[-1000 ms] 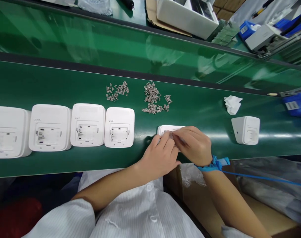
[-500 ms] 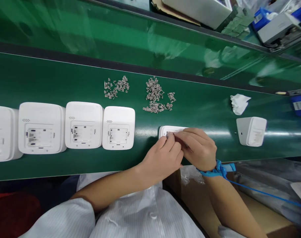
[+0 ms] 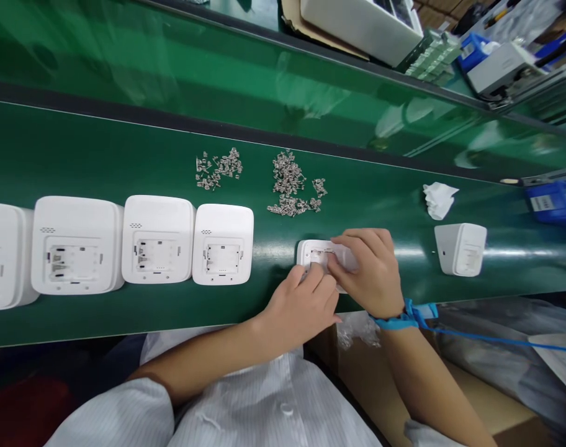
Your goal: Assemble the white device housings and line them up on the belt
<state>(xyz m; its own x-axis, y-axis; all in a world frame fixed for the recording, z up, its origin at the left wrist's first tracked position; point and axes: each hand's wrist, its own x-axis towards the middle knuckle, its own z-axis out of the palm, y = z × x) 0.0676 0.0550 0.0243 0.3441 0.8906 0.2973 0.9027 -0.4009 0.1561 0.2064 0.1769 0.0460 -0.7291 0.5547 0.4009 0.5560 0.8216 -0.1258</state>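
A white plastic housing (image 3: pixel 302 249) with a recessed compartment lies on the green bench in front of me, largely covered by both hands. My left hand (image 3: pixel 306 303) is closed, its curled fingers on the near side of the housing by the compartment. Over the right part, my right hand (image 3: pixel 372 270) grips the housing, thumb pressed into the compartment and fingers across the far edge. Any small part under the fingertips is hidden. Beyond the housing lies a pile of small metal contact pieces (image 3: pixel 287 175), and a smaller pile of contact pieces (image 3: pixel 220 167) is farther left.
Several similar white housings (image 3: pixel 223 217) stand in a row at left. At right are another white housing (image 3: pixel 469 248) and crumpled tissue (image 3: pixel 439 200). A dark ledge (image 3: pixel 357 152) runs behind the bench. A blue wrist strap (image 3: pixel 406 315) trails its cord rightward.
My right hand has opened out from a pinch at the compartment to a grip over the housing's far edge. More of the compartment shows. My left hand has shifted slightly left; the view has moved slightly.
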